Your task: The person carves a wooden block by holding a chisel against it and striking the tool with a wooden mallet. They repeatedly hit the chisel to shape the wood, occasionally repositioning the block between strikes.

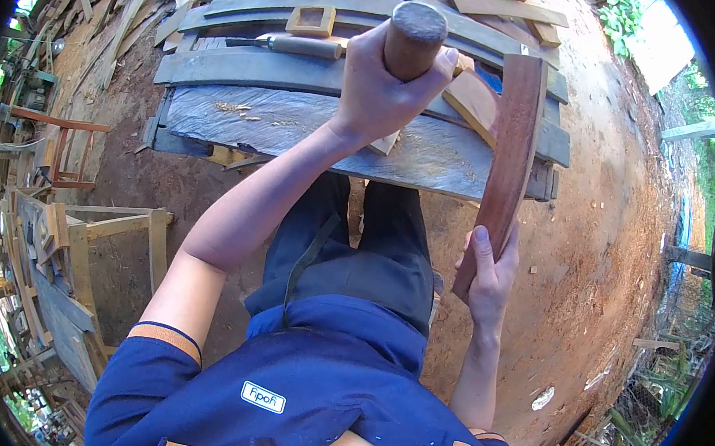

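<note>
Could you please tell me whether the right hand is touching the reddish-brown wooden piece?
Touching: the head view shows the right hand gripping the wooden piece near its lower end.

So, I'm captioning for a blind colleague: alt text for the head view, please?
A person's left hand grips a thick brown cylinder above a plank bench while the right hand holds a curved reddish board. Nearby lies a wooden-handled tool.

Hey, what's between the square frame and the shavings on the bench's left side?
In the head view: a wood-handled tool, then, nearer the shavings, a grey slat.
</note>
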### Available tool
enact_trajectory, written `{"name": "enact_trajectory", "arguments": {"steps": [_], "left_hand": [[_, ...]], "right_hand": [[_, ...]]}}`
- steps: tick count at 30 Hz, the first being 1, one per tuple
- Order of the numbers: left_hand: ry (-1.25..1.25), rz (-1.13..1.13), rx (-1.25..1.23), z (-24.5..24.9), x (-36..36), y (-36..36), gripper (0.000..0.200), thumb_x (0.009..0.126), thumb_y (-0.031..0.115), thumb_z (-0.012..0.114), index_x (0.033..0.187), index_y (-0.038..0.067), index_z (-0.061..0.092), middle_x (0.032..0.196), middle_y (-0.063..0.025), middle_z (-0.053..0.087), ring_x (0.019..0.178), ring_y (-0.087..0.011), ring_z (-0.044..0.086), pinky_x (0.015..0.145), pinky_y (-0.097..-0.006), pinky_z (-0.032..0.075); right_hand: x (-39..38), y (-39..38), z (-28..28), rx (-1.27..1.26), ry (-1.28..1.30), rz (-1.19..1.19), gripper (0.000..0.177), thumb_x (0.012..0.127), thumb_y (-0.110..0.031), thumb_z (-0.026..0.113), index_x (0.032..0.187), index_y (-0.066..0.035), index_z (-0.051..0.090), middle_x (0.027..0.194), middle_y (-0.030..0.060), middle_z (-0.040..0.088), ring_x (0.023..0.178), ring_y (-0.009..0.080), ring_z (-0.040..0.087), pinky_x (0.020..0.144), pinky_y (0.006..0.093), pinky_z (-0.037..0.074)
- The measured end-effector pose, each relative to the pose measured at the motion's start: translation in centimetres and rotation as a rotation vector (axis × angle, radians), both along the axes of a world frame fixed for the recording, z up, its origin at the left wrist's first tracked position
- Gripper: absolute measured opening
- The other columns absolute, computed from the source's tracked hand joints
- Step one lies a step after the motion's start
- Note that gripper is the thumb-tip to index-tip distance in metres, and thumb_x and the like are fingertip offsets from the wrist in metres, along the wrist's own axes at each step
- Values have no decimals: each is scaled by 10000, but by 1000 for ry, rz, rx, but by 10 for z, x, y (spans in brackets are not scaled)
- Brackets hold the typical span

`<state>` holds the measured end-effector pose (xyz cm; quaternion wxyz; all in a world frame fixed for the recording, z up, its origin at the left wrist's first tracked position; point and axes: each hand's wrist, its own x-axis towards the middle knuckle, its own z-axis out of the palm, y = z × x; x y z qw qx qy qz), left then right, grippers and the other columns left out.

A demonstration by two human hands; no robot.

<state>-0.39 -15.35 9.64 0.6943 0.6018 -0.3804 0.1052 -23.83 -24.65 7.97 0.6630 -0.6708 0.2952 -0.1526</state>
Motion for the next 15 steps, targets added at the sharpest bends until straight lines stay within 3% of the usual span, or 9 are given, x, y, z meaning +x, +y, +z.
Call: {"name": "enact_trajectory", "arguments": {"steps": [2,4,5,8,10,13,15], "left_hand": [[-12,15,16,0,-2,0,146,855,131,698,743,60,637,574,16,597,485,-53,579,449,-186,447],[10,24,44,1,-8,1,201,769,165,756,860,27,640,746,-76,679,643,-122,646,585,-272,508],[7,36,42,-1,-10,1,201,769,165,756,860,27,640,746,-76,679,643,-122,646,585,-272,508],[-169,48,55,-6,-23,-9,342,657,158,807,930,46,634,777,-156,667,691,-287,692,625,-339,544],[-240,11,82,-3,-35,-11,306,666,105,804,910,43,630,724,-121,660,647,-237,686,587,-334,523],[-231,-73,132,-6,-48,-18,320,606,84,786,867,65,603,747,-157,640,694,-341,659,584,-381,515],[-243,-69,175,-10,-54,-22,280,613,100,770,817,95,578,707,-100,626,667,-301,661,558,-379,506]], "right_hand": [[-1,-1,-2,13,6,0,338,956,-295,590,1146,-48,459,761,14,519,585,69,522,508,216,450],[-2,-4,-9,-3,-2,14,333,957,-288,589,1148,-48,459,763,16,524,585,72,524,510,219,450],[-1,-5,-9,-19,-12,26,329,958,-281,588,1150,-47,459,765,18,528,584,76,525,512,222,449],[2,-4,16,17,-32,-15,331,954,-272,596,1151,-42,462,777,20,538,589,81,530,514,229,448],[0,-9,31,-71,-168,-125,308,961,-295,572,1120,-47,481,795,22,538,609,96,531,536,241,441],[-3,-7,69,-76,-442,-227,322,938,-307,583,1092,-42,483,764,19,499,614,100,525,549,240,433],[-5,10,78,-91,-557,-246,326,923,-295,594,1087,-33,489,741,17,486,599,99,521,544,234,430]]}}
